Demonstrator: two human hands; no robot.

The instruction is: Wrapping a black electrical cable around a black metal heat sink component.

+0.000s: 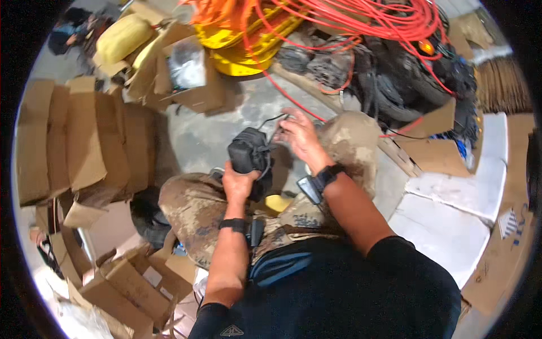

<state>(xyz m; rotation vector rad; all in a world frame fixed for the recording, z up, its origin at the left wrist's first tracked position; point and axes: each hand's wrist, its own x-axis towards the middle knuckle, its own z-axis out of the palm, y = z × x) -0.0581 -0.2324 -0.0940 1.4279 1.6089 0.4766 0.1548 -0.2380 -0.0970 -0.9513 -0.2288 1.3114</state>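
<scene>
My left hand (238, 183) is wrapped round the underside of a black boxy block (246, 150), which I hold up between my knees. Dark cord loops bunch along the block's right side; I cannot make out exactly what kind of device it is. From the block a thin black cord (269, 119) arcs up to my right hand (300, 135), whose bent fingers pinch it. Below the block, more dark material hangs in shadow, partly hidden by my left hand. Both my wrists wear black bands, and the right one has a small device strapped by it.
Cardboard boxes (84, 141) stand along the left, and an open carton (195, 93) sits ahead. Coiled red hose (389, 22) lies over yellow reels (240, 59) and dark bundles; one strand crosses the concrete floor (206, 135). White foam slabs (440, 231) lie at my right.
</scene>
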